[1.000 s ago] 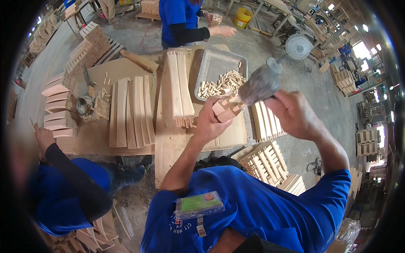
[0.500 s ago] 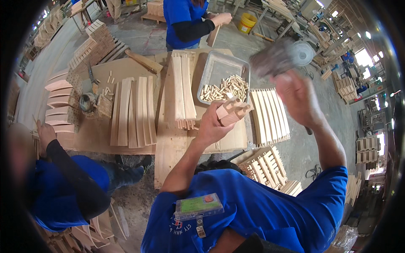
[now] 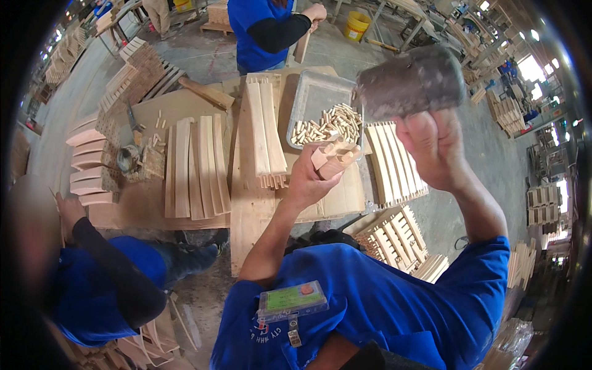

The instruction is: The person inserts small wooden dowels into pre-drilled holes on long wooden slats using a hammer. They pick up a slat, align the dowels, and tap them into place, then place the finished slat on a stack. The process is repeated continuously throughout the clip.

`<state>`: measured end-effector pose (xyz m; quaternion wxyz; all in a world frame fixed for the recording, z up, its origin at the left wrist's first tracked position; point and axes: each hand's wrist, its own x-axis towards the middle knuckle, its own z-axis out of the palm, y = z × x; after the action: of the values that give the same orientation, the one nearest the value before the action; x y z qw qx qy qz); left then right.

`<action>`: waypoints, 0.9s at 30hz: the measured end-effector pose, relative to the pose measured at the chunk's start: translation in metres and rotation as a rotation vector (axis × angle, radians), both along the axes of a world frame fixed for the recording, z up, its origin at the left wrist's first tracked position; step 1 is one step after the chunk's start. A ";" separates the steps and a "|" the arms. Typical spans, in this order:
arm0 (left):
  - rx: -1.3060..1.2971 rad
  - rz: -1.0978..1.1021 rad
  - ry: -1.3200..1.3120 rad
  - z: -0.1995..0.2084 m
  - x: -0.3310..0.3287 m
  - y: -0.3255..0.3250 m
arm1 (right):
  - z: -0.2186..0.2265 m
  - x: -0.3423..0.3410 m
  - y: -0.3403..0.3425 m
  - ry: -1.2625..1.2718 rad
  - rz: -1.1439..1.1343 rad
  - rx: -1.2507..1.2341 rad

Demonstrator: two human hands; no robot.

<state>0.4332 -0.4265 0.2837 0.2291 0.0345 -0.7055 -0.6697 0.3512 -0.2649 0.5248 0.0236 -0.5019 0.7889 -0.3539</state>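
Observation:
My left hand [image 3: 310, 177] is wrapped round a small bundle of pale wooden slats [image 3: 336, 161], their ends pointing up with short round dowels in them. To its right my right hand [image 3: 436, 148] grips a mallet [image 3: 412, 83] with a dark, worn, blurred head, raised above and apart from the slat ends. The mallet's handle is mostly hidden by the fist. Just beyond my left hand lies a grey tray [image 3: 320, 94] holding a pile of wooden dowels [image 3: 330, 123]. Left of it, two long slats [image 3: 265, 129] rest on a stack with dowels in their near ends.
A row of curved slats [image 3: 197, 166] lies on the cardboard-covered table, and another row [image 3: 394, 163] stands right of the tray. A person [image 3: 259, 37] works across the table; another person [image 3: 108, 283] is at my left. A yellow bucket [image 3: 357, 27] stands on the floor beyond.
The mallet head has swung from a tilted position to nearly level and looks larger. My right hand is slightly lower; my left hand keeps its hold on the slats.

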 end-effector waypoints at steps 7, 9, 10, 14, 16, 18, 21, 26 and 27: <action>-0.023 0.026 0.004 -0.002 0.004 0.003 | -0.015 -0.007 0.008 -0.016 -0.022 0.317; -0.052 0.055 0.018 0.000 0.002 0.002 | -0.027 -0.007 0.030 -0.127 -0.163 0.194; -0.068 0.087 0.005 -0.008 0.003 -0.001 | -0.035 -0.006 0.039 -0.182 -0.219 0.131; -0.095 0.198 -0.085 -0.061 -0.004 -0.001 | -0.094 0.009 0.076 -0.652 -0.427 -0.134; -0.148 0.236 -0.140 -0.081 -0.007 0.004 | -0.142 0.015 0.101 -0.712 -0.537 -0.158; -0.052 0.200 -0.139 -0.091 -0.010 0.002 | -0.183 0.024 0.124 -0.824 -0.698 -0.128; 0.030 0.118 -0.055 -0.083 -0.018 0.007 | -0.254 0.039 0.170 -0.841 -0.924 -0.086; 0.084 -0.034 -0.081 -0.045 -0.030 0.002 | -0.305 0.065 0.222 -0.544 -0.908 0.404; 0.088 -0.063 -0.068 -0.031 -0.034 0.001 | -0.311 0.063 0.221 -0.539 -0.856 0.404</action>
<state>0.3989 -0.4253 0.2524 0.1822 0.0450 -0.6834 -0.7055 0.4144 -0.0438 0.2137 0.1748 -0.0127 0.9410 -0.2895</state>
